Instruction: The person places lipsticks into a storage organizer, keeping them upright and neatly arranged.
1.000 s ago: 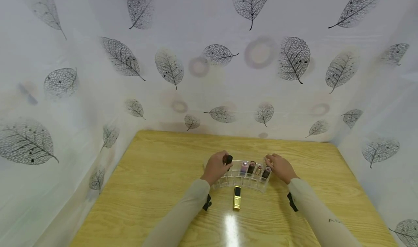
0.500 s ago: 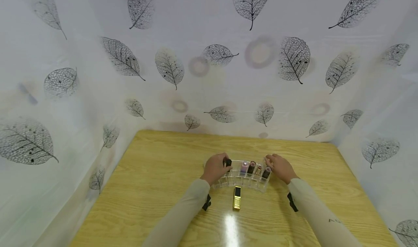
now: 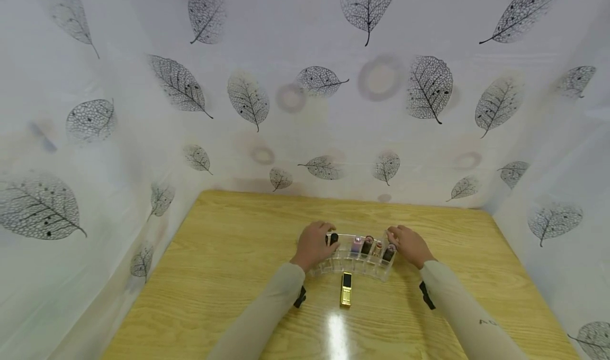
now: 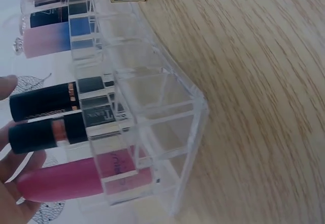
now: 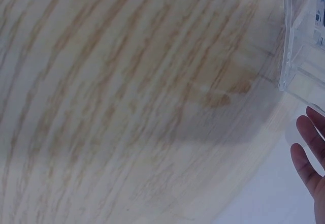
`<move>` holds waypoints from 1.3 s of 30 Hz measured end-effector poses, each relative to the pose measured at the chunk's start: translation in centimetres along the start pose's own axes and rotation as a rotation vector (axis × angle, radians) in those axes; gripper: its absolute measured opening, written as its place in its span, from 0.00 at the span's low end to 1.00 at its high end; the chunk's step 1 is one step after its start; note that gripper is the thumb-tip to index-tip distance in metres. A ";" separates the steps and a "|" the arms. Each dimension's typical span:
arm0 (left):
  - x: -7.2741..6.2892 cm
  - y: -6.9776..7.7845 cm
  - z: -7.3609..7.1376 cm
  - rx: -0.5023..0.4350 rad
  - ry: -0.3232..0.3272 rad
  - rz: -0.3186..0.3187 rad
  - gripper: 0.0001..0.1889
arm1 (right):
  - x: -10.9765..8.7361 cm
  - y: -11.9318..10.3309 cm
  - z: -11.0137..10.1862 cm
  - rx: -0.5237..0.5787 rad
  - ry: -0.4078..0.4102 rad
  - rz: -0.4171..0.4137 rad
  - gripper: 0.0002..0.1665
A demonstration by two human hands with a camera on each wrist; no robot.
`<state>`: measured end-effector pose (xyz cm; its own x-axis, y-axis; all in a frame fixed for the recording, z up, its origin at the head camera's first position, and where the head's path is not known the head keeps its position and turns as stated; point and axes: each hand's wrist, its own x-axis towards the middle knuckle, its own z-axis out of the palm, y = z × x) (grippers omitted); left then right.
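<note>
A clear, curved lipstick organizer (image 3: 350, 264) stands on the table between both hands. My left hand (image 3: 314, 246) is at its left end, thumb and fingers spread apart around the tops of two black lipsticks (image 4: 43, 102) that stand side by side in back-row slots. Beside them a pink tube (image 4: 61, 181) sits in the end slot, with fingers right behind it. My right hand (image 3: 410, 244) touches the organizer's right end, its fingers (image 5: 307, 168) loosely extended near the clear edge. A pink-and-blue tube (image 4: 51, 38) and several darker lipsticks (image 3: 367, 243) fill slots toward the right.
A gold lipstick with a black end (image 3: 346, 291) lies on the wooden table (image 3: 238, 275) in front of the organizer. A pale curtain with leaf prints (image 3: 305, 127) hangs around the table's back and sides.
My left hand has lowered a black lipstick into a slot beside another black one, and its fingers have spread off it. The right hand has stayed at the organizer's right end.
</note>
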<state>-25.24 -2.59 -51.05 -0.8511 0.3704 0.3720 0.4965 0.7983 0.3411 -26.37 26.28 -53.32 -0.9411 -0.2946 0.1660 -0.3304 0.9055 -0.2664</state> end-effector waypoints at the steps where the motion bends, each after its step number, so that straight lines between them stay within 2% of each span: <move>1: 0.0 0.1 0.0 0.013 0.021 0.010 0.19 | 0.0 0.0 0.0 0.002 -0.001 0.000 0.17; 5: -0.3 0.8 -0.4 0.049 0.107 0.060 0.18 | -0.1 0.0 0.0 0.015 0.000 0.003 0.17; 15: -2.0 3.9 -2.2 0.057 0.252 0.157 0.17 | -0.1 0.1 0.2 0.017 -0.001 0.009 0.16; 17: -2.6 4.7 -2.2 0.071 0.256 0.155 0.17 | -0.1 0.1 0.3 0.017 0.001 0.009 0.16; 19: -3.3 5.5 -2.1 0.098 0.230 0.132 0.18 | -0.1 0.1 0.3 0.016 0.006 0.004 0.16; 24: -5.2 7.5 -1.4 0.147 0.049 0.032 0.21 | -0.1 0.0 0.1 0.016 0.014 0.004 0.16; 28: -6.3 8.1 -0.1 0.148 -0.066 -0.047 0.21 | 0.0 0.0 0.1 0.015 0.010 0.005 0.17; 32: -7.0 8.1 1.3 0.110 -0.113 -0.114 0.21 | 0.0 0.2 0.3 0.016 0.009 0.004 0.17; 35: -7.2 8.0 2.1 0.080 -0.120 -0.145 0.21 | 0.0 0.2 0.4 0.013 0.009 0.005 0.16; 39: -7.4 7.7 3.1 0.086 -0.119 -0.168 0.22 | -0.1 0.2 0.3 0.014 0.014 -0.003 0.16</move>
<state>-15.67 2.30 -53.82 -0.9372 0.2787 0.2098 0.3344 0.8889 0.3131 -26.42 26.39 -53.70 -0.9390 -0.2931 0.1800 -0.3345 0.9000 -0.2795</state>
